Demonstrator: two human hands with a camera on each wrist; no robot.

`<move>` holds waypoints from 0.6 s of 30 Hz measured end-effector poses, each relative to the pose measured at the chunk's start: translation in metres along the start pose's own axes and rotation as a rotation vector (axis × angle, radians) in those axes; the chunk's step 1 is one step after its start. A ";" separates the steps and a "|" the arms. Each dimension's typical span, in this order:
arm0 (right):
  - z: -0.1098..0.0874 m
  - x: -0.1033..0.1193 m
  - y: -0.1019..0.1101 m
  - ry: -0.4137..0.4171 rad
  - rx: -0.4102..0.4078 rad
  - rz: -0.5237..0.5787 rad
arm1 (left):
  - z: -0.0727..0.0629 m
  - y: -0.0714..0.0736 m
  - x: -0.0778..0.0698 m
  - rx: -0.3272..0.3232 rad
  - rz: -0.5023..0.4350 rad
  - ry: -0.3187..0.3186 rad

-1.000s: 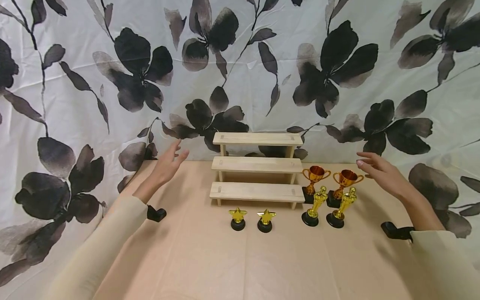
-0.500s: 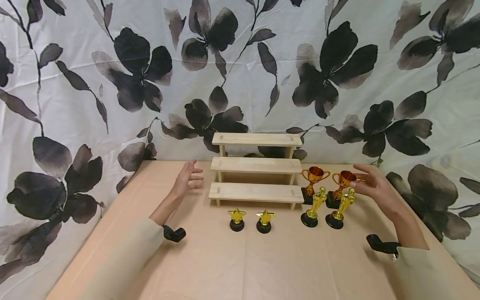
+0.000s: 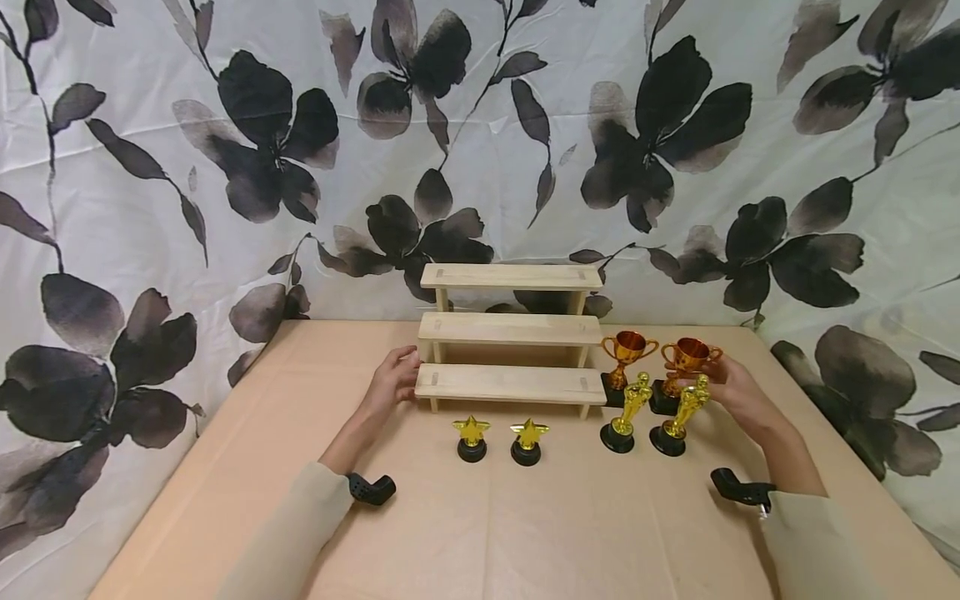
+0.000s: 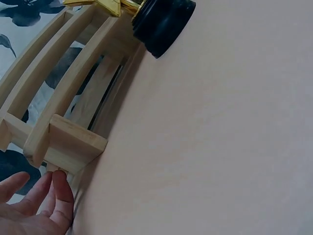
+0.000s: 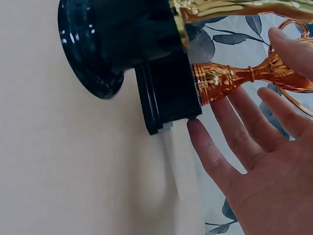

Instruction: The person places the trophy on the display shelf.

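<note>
Wooden stand [image 3: 510,383] sits between the hands; left hand [image 3: 387,385] seems to be just touching its near end, fingers loose. Right hand [image 3: 738,392] is spread around the outer copper cup [image 3: 687,357], not curled in. I'd grip snugly, then lift straight up, since the gold figurine [image 3: 686,406] right in front could get bumped.

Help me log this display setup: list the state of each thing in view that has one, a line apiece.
Three-step wooden stand: upright
Left star trophy: upright
Right star trophy: upright
Left figurine trophy: upright
Right figurine trophy: upright
Left cup trophy: upright, mouth up
Right cup trophy: upright, mouth up
Left hand: fingers loosely curved at the stand's left end
Right hand: fingers spread at the right cup trophy
Floral cloth: hanging, creased
</note>
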State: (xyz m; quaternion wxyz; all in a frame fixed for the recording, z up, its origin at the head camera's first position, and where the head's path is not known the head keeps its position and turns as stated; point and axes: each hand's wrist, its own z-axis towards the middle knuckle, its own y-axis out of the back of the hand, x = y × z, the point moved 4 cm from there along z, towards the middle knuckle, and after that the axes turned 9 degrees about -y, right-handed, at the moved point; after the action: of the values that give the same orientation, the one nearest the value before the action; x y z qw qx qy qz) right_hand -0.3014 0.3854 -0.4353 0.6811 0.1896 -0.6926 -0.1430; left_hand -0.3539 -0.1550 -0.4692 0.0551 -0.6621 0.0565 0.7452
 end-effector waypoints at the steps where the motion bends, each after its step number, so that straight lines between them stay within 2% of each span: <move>1: 0.000 0.000 -0.001 -0.004 0.005 -0.003 | -0.001 -0.001 0.002 0.006 0.000 -0.002; 6: 0.003 -0.001 -0.005 -0.013 0.022 0.014 | -0.003 -0.007 0.007 0.041 0.022 -0.025; 14: 0.006 -0.007 -0.006 0.009 -0.019 -0.078 | -0.006 -0.007 0.009 0.041 0.047 -0.019; 18: 0.008 -0.007 -0.006 -0.004 -0.030 -0.070 | -0.005 -0.008 0.010 0.091 0.022 -0.021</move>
State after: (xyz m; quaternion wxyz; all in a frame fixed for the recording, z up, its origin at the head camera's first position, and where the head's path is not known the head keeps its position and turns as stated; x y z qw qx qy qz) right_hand -0.3091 0.3831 -0.4443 0.6770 0.2033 -0.6847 -0.1776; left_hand -0.3486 -0.1478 -0.4797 0.0777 -0.6506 0.0969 0.7492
